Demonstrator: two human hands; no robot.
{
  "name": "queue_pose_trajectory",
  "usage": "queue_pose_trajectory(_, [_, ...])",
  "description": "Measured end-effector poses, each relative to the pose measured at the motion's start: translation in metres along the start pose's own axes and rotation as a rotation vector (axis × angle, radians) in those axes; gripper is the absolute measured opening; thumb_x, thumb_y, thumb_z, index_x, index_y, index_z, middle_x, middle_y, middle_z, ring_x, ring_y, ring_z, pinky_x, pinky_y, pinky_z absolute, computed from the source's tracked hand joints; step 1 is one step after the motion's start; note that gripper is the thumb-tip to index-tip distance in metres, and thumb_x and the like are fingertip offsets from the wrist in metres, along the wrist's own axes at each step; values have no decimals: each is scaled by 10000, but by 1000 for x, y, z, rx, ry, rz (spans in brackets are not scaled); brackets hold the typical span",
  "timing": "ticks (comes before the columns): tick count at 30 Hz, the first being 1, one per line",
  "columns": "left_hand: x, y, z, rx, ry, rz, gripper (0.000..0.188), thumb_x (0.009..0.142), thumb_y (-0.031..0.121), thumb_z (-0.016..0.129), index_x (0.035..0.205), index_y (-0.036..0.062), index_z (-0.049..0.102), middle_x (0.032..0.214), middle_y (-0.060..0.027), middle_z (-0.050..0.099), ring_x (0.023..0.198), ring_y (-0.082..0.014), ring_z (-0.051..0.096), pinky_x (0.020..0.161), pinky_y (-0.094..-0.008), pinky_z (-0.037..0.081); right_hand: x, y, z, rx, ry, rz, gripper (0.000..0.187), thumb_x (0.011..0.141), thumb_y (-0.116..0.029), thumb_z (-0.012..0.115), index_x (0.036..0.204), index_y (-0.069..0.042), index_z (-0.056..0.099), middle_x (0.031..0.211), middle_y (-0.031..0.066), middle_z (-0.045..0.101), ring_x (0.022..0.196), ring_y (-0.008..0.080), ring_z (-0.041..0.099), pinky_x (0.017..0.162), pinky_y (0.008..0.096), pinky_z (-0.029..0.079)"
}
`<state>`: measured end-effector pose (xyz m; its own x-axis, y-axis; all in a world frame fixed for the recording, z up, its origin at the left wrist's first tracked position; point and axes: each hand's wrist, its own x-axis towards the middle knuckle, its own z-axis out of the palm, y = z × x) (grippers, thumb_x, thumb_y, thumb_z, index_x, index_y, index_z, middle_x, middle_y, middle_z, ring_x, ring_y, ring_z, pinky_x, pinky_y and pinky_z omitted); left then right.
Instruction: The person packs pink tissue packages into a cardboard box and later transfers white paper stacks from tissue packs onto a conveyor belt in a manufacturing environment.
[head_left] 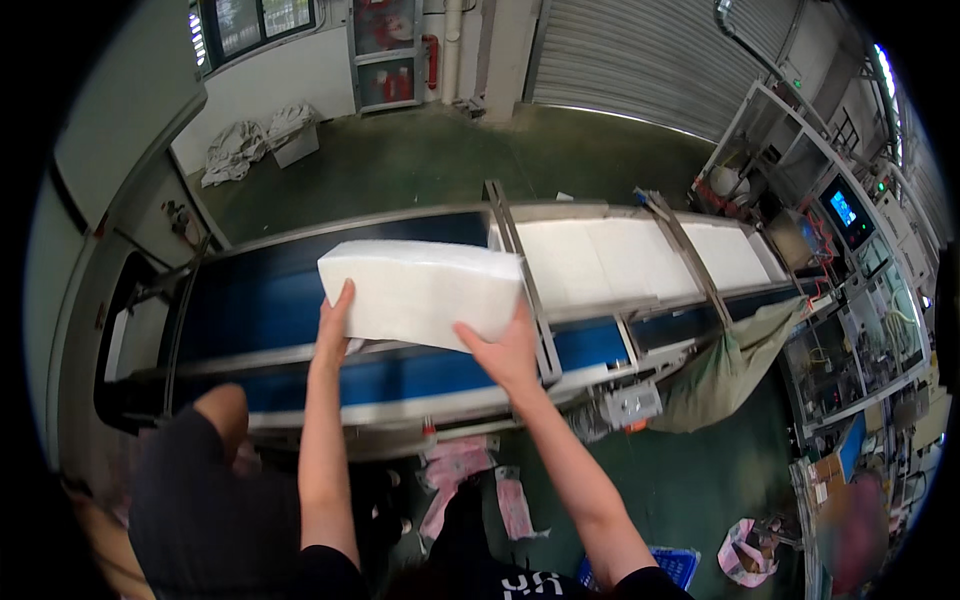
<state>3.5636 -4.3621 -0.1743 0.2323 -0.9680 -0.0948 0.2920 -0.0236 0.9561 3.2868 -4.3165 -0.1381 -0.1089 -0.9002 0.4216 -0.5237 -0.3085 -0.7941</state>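
Between my two hands is a long white block (420,295), which looks like a thick stack of soft paper; I cannot make out single sheets. It is held over the blue conveyor belt (260,290). My left hand (335,320) grips its left end, thumb on the near face. Its lower right end is held by my right hand (505,345), with the thumb across the near face and the other fingers mostly hidden behind. To the right, more white stacks (600,262) lie side by side in a metal-edged channel on the conveyor.
Metal bars (515,260) cross the conveyor. Close on my left is a co-worker's dark sleeve (200,500). A greenish cloth (710,385) hangs from the conveyor's near side. Machinery with a lit screen (845,212) stands right. Pink-and-white wrappers (455,475) and a blue crate (675,567) lie below.
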Motion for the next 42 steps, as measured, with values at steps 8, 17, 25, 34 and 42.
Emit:
queue_pose_trajectory(8, [219, -55, -10, 790, -108, -394, 918, 722, 699, 670, 1263, -35, 564, 1116, -191, 663, 993, -315, 662, 896, -403, 506, 75, 96, 113, -433, -690, 403, 1128, 692, -894, 427, 1203, 105, 546, 1123, 277, 630, 1096, 371, 614, 956, 480, 413])
queue_pose_trajectory(17, [268, -195, 125, 286, 157, 182, 538, 761, 299, 796, 1161, 3, 592, 1027, -107, 674, 871, -161, 629, 761, -278, 503, 78, 100, 90, -755, -888, 340, 920, 835, -796, 307, 923, 13, 735, 970, 255, 680, 1018, 371, 645, 964, 492, 428])
queue_pose_trajectory(25, [209, -171, 177, 40, 102, -372, 990, 841, 483, 660, 1525, 28, 107, 1558, -236, 177, 1425, -343, 247, 1126, -390, 272, -23, 89, 40, -525, -238, -208, 477, 900, -414, 600, 1197, -40, 607, 1269, 194, 555, 1265, 342, 475, 1104, 610, 191])
queue_pose_trajectory(34, [-191, -105, 54, 150, 323, 656, 297, 882, 82, 610, 1161, 75, 510, 1121, -82, 565, 780, -96, 525, 747, -267, 469, -365, 132, -77, -105, -715, 106, 304, 810, -186, 690, 1071, -34, 654, 1152, 196, 610, 1130, 365, 551, 986, 410, 429])
queue_pose_trajectory(42, [-654, -188, -108, 930, -136, 79, 192, 889, 230, 590, 1008, 111, 683, 946, -91, 697, 884, -271, 669, 763, -370, 534, -544, 103, -80, -196, -1613, -277, 449, 788, -229, 708, 1190, -58, 603, 1138, 212, 621, 1063, 410, 584, 919, 450, 478])
